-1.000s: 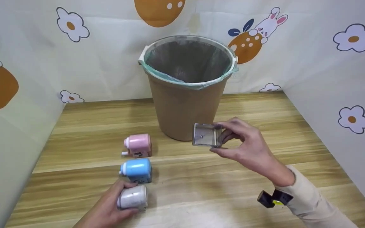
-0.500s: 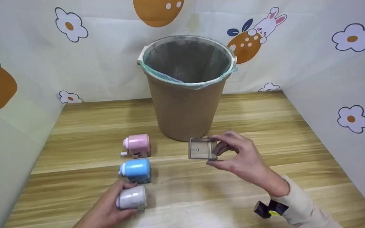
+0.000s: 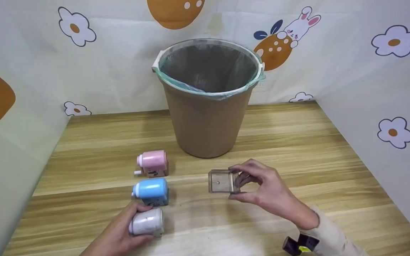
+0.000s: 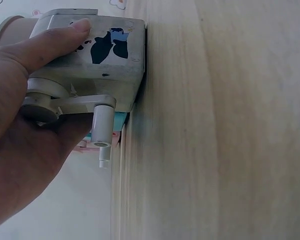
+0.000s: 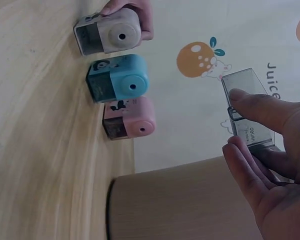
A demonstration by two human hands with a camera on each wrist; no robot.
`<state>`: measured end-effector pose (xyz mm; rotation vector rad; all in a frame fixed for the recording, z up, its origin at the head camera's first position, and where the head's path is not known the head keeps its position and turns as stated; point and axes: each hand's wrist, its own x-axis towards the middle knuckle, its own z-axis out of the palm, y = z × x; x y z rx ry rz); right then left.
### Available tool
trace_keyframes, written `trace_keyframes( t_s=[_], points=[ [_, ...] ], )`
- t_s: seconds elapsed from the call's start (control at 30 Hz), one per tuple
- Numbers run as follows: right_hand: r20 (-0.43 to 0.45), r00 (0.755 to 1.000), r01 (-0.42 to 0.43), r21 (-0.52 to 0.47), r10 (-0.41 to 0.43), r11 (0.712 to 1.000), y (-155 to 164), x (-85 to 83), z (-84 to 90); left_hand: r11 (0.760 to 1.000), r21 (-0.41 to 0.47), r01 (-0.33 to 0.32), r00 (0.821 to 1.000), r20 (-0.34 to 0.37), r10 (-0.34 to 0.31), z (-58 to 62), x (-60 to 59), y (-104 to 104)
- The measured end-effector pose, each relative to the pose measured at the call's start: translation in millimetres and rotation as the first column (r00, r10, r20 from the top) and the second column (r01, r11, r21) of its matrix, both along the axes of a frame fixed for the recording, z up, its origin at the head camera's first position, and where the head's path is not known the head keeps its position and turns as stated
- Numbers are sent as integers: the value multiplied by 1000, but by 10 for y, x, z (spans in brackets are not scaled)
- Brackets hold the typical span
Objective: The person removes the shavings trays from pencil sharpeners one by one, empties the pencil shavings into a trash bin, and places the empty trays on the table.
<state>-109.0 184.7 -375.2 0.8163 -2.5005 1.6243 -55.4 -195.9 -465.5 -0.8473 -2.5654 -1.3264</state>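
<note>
Hands: right hand (image 3: 262, 186) reaches in from the near right, thumb and fingers pinching a clear drawer (image 3: 222, 181) held just above the table (image 3: 297, 160) | left hand (image 3: 119, 234) curls round the white sharpener (image 3: 147, 222) at the near left — crank toward the palm | room: blue sharpener (image 3: 151, 190) and pink sharpener (image 3: 152, 161) line up just beyond; bin (image 3: 206, 121) stands farther back — open wood between the hands.
</note>
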Motion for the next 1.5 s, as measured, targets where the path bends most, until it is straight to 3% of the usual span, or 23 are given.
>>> trace_keyframes(
  t_s=[0.37, 0.77, 0.93, 1.13, 1.37, 1.5],
  points=[
    [66, 998, -16, 32, 14, 999, -3, 72, -154, 999, -28, -28, 998, -54, 27, 3, 11, -1],
    [104, 993, -55, 26, 52, 998, -34, 145, -336, 999, -34, -27, 1000, 6, 27, 24, 22, -4],
    [107, 992, -73, 29, 70, 997, -43, 164, -402, 999, -24, -22, 1000, -1, 22, 20, 18, -2],
    [130, 990, -58, 51, 51, 997, -44, 197, -463, 999, -26, -22, 1000, -7, 22, 8, 12, -5],
    [203, 979, -43, 101, 21, 994, -69, 248, -566, 997, -57, -49, 996, -79, 44, -6, 3, -10],
    [205, 979, -40, 118, 15, 992, -91, 271, -644, 998, -48, -42, 998, -51, 39, 2, 8, -6]
  ],
)
